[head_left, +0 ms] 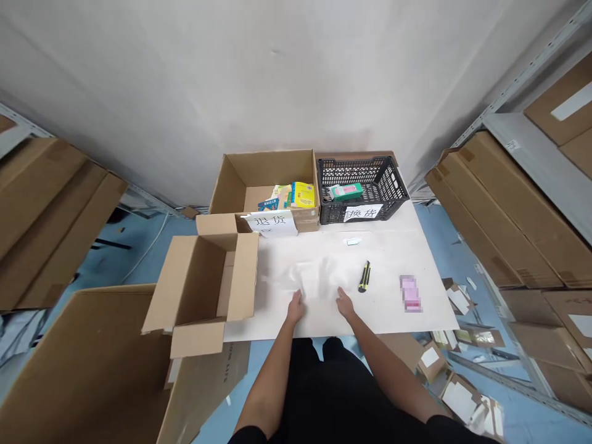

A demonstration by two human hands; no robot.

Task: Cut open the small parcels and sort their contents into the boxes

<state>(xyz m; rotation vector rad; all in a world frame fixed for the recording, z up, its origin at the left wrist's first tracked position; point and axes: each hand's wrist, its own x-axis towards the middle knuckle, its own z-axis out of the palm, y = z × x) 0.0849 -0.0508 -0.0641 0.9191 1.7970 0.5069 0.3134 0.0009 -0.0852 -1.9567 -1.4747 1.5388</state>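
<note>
My left hand (295, 306) and my right hand (345, 303) rest near the front edge of a white table (393, 320). Both touch the near edge of a clear plastic bag (314, 277) lying flat between them, fingers bent on it. A black and yellow utility knife (365, 276) lies just right of my right hand. Further right sits a small pink item (410, 293), blurred. An open empty cardboard box (203, 283) stands at the table's left edge, beside my left hand.
At the back stand an open cardboard box (266, 179) with colourful books and a paper label, and a black plastic crate (365, 185) holding a green item. Stacked cartons fill shelves left and right. Cardboard scraps litter the blue floor at right.
</note>
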